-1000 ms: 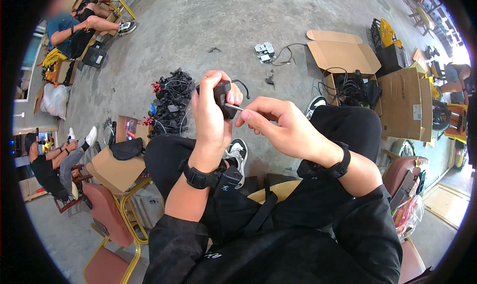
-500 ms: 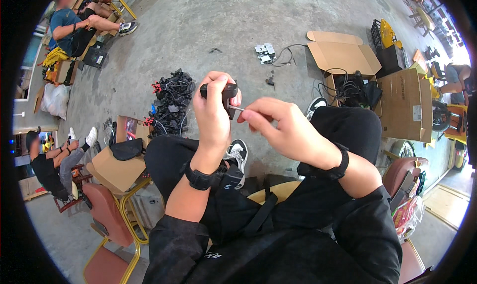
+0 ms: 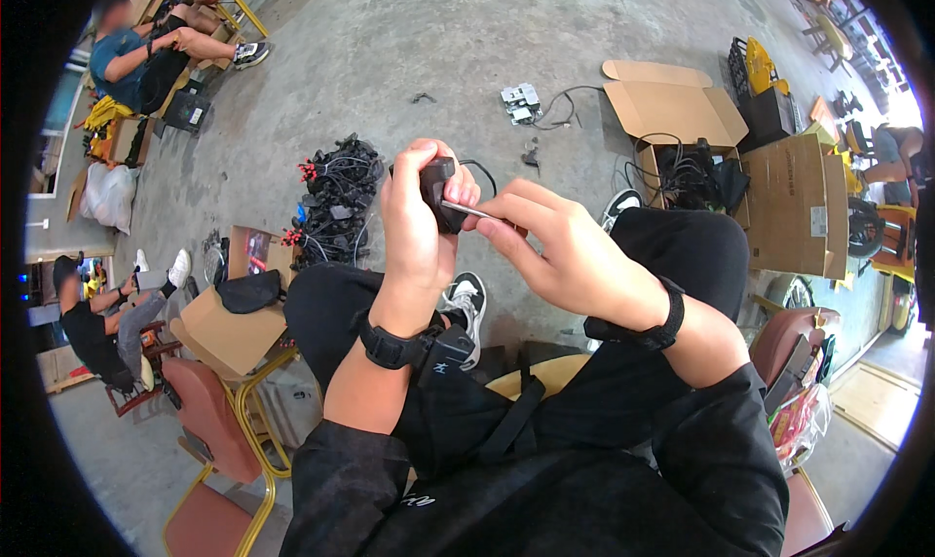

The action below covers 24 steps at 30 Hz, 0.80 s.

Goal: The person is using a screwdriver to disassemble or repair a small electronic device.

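Observation:
My left hand [image 3: 414, 216] is closed round a small black device [image 3: 438, 192] above my lap, with a dark cable [image 3: 485, 172] curving out behind it. My right hand [image 3: 560, 260] pinches a thin metal tool [image 3: 463, 208], whose far end meets the right side of the device; whether it sits in a hole is too small to tell. Beyond my hands, a pile of black parts and cables [image 3: 336, 206] with red pieces lies on the floor.
Open cardboard boxes [image 3: 794, 202] with cables stand at the right, another box [image 3: 214, 333] at the left beside pink chairs [image 3: 200, 401]. A metal part [image 3: 521, 104] lies on the concrete floor [image 3: 438, 51]. People [image 3: 127, 60] sit at the upper left, middle left and far right.
The device tilted upright half a second ago and has turned back since. My right hand's fingers have shifted slightly up and along the tool, which is angled against the device.

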{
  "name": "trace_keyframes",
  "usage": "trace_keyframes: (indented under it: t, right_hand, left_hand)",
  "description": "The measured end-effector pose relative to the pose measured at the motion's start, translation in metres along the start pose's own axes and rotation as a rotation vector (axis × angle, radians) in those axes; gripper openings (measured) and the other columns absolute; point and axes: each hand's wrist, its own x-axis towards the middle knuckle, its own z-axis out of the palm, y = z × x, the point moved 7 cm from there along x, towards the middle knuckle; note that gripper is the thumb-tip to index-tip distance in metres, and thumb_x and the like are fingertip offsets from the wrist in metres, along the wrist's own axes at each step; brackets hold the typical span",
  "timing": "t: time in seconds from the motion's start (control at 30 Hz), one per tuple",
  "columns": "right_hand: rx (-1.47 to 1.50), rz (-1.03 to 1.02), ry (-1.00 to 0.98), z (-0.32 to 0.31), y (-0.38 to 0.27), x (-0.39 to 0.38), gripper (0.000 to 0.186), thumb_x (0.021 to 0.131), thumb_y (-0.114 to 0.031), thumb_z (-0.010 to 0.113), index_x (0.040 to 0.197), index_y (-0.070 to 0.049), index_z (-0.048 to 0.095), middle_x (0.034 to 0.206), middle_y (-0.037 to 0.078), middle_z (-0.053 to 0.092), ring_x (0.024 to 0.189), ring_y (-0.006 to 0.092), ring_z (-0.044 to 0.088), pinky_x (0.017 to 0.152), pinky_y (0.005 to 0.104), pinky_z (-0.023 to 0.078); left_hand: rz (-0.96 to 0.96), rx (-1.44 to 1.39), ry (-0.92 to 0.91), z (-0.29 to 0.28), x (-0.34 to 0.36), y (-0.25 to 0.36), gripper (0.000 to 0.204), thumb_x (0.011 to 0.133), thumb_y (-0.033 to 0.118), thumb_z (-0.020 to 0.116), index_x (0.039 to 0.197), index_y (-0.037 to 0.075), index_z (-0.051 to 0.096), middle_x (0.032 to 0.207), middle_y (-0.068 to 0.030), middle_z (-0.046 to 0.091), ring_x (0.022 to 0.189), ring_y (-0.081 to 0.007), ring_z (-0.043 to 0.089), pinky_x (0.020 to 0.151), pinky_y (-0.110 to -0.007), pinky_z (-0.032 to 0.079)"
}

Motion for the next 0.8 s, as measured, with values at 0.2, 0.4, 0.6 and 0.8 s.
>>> trace_keyframes:
  t: [0.2,0.4,0.6,0.8]
  right_hand:
    - [0.214,0.225,-0.104,0.008,0.009,0.001,0.022,0.103,-0.016,0.052,0.105,0.001,0.066,0.080,0.009,0.066,0.070,0.0157,0.064,0.065,0.0295,0.051]
    - [0.828,0.606,-0.218,0.017,0.012,-0.007,0.028,0.106,-0.019,0.046,0.104,0.002,0.063,0.074,0.005,0.065,0.058,0.0101,0.064,0.054,0.0239,0.052]
    - [0.764,0.549,-0.209,0.014,0.015,-0.007,0.023,0.102,-0.018,0.054,0.105,0.003,0.064,0.080,0.009,0.065,0.063,0.0172,0.065,0.059,0.0286,0.054]
    - [-0.121,-0.115,0.136,-0.004,-0.006,0.000,0.017,0.088,-0.009,0.070,0.103,-0.001,0.069,0.099,0.016,0.057,0.088,0.0312,0.059,0.077,0.0386,0.049]
  left_hand:
    - [0.069,0.068,0.057,0.000,-0.002,0.003,0.022,0.097,0.023,0.045,0.080,0.009,0.045,0.063,-0.0010,0.040,0.061,-0.0127,0.040,0.062,-0.030,0.037]
    - [0.131,0.156,0.037,0.004,-0.005,0.007,0.022,0.096,0.022,0.046,0.080,0.008,0.046,0.064,-0.0024,0.041,0.060,-0.0134,0.041,0.061,-0.030,0.037]
    - [0.153,0.245,0.055,0.003,-0.005,0.008,0.022,0.096,0.023,0.046,0.080,0.009,0.045,0.064,-0.0016,0.040,0.061,-0.0131,0.040,0.064,-0.030,0.038]
    - [-0.029,0.036,0.015,0.001,-0.001,-0.003,0.023,0.097,0.026,0.043,0.080,0.011,0.042,0.063,0.0003,0.038,0.062,-0.0126,0.038,0.067,-0.031,0.038]
